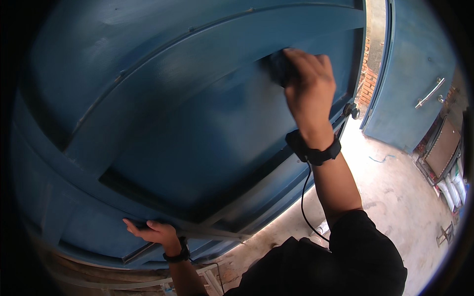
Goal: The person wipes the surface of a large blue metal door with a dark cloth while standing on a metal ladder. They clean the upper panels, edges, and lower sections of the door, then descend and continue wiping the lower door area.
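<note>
A large blue metal door or gate panel (177, 148) with recessed sections fills the view before me. My right hand (311, 81) is closed around a dark, blurred object (282, 68), perhaps a cloth or pad, against the upper right of the recessed section. A black band with a cable is on that wrist. My left hand (152, 231) is low on the left, palm up, by the panel's lower frame. Something dark lies between its thumb and fingers; whether it is a held object or shadow is unclear.
At the right stands another blue door (411, 81) with a metal pull handle (430, 93). A brown padded chair (442, 148) and white bags (453, 187) are at the far right on the concrete floor (392, 192). A light metal frame (148, 285) lies under the panel.
</note>
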Available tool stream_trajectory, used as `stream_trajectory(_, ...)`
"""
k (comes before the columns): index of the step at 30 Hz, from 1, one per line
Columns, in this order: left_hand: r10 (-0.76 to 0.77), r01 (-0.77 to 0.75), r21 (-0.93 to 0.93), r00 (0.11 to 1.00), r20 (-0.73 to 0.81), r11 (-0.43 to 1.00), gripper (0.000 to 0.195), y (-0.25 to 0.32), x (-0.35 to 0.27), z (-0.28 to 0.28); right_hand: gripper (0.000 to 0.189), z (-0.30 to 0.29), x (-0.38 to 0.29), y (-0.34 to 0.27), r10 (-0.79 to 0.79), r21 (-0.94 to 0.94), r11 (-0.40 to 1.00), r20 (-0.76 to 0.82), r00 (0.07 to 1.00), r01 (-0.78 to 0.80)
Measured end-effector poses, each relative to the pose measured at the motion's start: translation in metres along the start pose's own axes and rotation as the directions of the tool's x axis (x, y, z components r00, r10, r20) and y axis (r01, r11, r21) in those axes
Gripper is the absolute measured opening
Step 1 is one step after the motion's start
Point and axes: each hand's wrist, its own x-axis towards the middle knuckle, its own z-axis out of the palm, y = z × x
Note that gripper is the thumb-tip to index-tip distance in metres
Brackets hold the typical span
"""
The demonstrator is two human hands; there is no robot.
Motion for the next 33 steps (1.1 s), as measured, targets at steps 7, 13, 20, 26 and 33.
stream_trajectory(7,-0.01,0.01,0.015,1.0,-0.008,1.0,0.065,-0.001,-0.002,0.0,0.028,-0.02,0.047,0.103,0.505,-0.13,0.857,0.02,0.863,-0.498)
stream_trajectory(13,-0.052,0.051,0.071,0.999,0.014,0.996,0.063,0.002,0.002,-0.002,0.017,0.013,0.03,0.089,0.233,-0.133,0.967,0.137,0.963,-0.215)
stream_trajectory(20,0.069,-0.068,0.175,0.998,-0.003,0.982,0.067,-0.007,0.007,0.0,0.011,0.015,0.029,0.081,0.214,-0.176,0.966,0.148,0.966,-0.187)
stream_trajectory(26,0.12,-0.12,0.172,0.993,0.012,0.978,0.067,-0.018,0.007,-0.001,0.007,0.002,0.027,0.066,-0.037,-0.129,0.99,0.197,0.98,0.064)
stream_trajectory(33,0.139,-0.128,0.199,0.989,-0.043,0.972,0.07,-0.025,0.008,0.0,0.008,-0.003,0.032,0.076,-0.248,-0.21,0.925,0.3,0.921,0.317)
